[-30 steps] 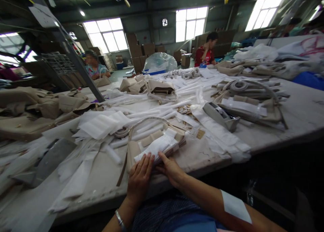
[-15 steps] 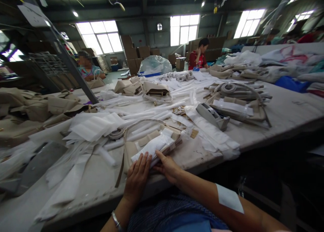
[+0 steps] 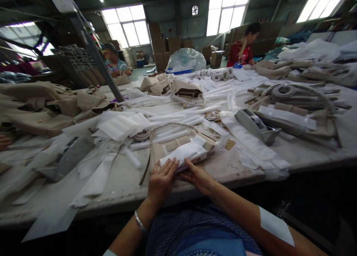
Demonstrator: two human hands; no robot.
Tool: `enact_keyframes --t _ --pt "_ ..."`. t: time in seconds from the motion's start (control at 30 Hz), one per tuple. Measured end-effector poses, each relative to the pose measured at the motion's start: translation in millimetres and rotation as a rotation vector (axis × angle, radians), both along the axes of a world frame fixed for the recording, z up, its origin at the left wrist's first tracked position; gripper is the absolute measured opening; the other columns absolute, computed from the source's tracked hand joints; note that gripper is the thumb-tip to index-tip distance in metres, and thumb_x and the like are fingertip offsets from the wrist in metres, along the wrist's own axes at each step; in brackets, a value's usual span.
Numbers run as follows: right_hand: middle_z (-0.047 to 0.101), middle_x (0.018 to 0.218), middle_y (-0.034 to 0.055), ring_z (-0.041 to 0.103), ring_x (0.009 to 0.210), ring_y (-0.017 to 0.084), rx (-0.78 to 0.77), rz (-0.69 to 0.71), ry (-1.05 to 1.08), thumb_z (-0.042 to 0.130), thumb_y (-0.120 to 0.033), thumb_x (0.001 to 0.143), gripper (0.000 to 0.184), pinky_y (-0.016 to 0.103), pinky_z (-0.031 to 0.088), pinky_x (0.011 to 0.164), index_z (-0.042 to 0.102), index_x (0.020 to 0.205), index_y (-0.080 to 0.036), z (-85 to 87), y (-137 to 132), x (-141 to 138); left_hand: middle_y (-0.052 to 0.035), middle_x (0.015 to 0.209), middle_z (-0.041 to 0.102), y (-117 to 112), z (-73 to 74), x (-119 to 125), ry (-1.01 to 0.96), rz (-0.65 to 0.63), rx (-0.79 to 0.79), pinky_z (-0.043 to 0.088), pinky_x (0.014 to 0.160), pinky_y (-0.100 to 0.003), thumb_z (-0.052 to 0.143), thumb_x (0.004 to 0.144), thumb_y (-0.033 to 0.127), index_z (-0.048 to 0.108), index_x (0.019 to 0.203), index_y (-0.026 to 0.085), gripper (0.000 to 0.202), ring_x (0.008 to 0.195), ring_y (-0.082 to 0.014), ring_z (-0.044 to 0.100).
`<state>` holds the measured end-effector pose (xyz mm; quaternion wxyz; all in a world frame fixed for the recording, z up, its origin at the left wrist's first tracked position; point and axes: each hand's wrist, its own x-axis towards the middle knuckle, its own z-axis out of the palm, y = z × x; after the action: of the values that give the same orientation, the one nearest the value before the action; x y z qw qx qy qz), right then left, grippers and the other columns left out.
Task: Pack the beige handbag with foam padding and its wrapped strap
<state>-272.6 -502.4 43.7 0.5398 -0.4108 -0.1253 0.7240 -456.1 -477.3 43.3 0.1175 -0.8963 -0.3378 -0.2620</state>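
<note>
A beige handbag (image 3: 157,150) lies on the table in front of me, its strap arching over the far side. White wrapping (image 3: 185,150) covers part of the bag. My left hand (image 3: 163,177) rests flat on the near left of this wrapping, fingers stretched out. At the bag's near edge, my right hand (image 3: 198,177) has its thumb on top and its fingers curled beneath, gripping the bag. Its fingertips are partly hidden. Beyond the bag sit a rolled strap (image 3: 141,136) and a stack of white foam sheets (image 3: 118,125).
A grey tape dispenser (image 3: 252,125) stands right of the bag; another grey dispenser-like object (image 3: 74,157) is at left. Beige bags (image 3: 41,118) are heaped at far left, another bag (image 3: 320,116) at right. A metal post (image 3: 102,62) rises from the table. Two people sit across.
The view has turned left and down, so the scene appears shifted right. Both hands stay on the handbag in much the same hold. Part of another person's hand now shows at the left edge.
</note>
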Motion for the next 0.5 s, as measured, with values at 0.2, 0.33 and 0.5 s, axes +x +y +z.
enact_keyframes --t 0.2,0.33,0.5 --pt "0.072 0.112 0.0104 0.067 0.101 0.021 0.084 0.046 0.040 0.083 -0.038 0.074 0.041 0.029 0.053 0.091 0.074 0.104 -0.011 7.7 -6.5 1.0 -0.0071 0.140 0.057 3.6 -4.1 0.3 -0.003 0.008 0.088 0.047 0.100 -0.037 0.043 0.097 0.006 0.043 0.146 0.022 0.052 0.127 -0.0217 0.057" --pt "0.072 0.114 0.0083 0.065 0.107 0.022 0.048 -0.034 0.044 0.084 -0.043 0.072 0.044 0.030 0.053 0.090 0.074 0.104 -0.015 13.0 -4.9 -9.2 -0.0063 0.139 0.058 4.1 -6.0 2.0 -0.011 0.021 0.141 0.045 0.100 -0.037 0.043 0.098 0.007 0.044 0.145 0.022 0.050 0.126 -0.0218 0.057" --pt "0.072 0.108 0.0100 0.067 0.094 0.020 -0.065 -0.100 -0.019 0.085 -0.050 0.067 0.048 0.027 0.055 0.077 0.072 0.097 -0.015 12.1 4.5 -19.8 -0.0059 0.138 0.059 6.9 -7.1 3.7 -0.004 0.041 0.179 0.044 0.098 -0.036 0.043 0.099 0.008 0.044 0.146 0.022 0.049 0.126 -0.0212 0.058"
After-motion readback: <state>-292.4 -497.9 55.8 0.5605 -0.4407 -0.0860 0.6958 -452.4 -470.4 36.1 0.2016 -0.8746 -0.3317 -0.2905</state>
